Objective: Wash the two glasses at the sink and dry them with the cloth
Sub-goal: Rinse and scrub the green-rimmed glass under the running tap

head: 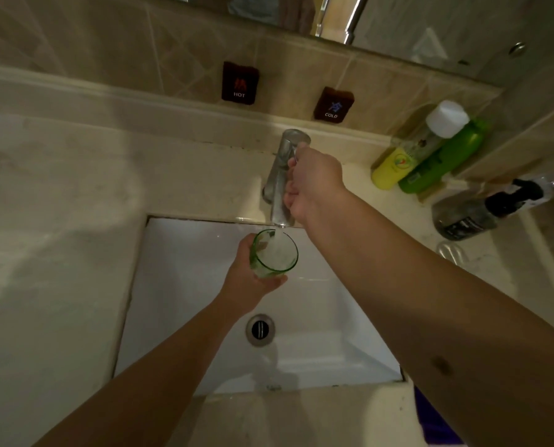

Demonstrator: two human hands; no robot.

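My left hand (246, 279) grips a green-tinted glass (274, 254) from below, holding it upright under the spout over the white sink (179, 285). Water runs from the chrome faucet (282, 175) into the glass. My right hand (314, 185) is closed around the faucet handle. A second clear glass (451, 253) appears to lie on the counter to the right, partly hidden by my right forearm. A purple cloth (433, 421) shows at the lower right edge.
Yellow (393, 167) and green (443, 159) bottles and a white-capped bottle (446, 119) stand at the back right. A dark pump bottle (482, 211) lies beside them. HOT (239, 82) and COLD (333, 104) signs hang on the tiled wall. The drain (260, 329) sits mid-basin.
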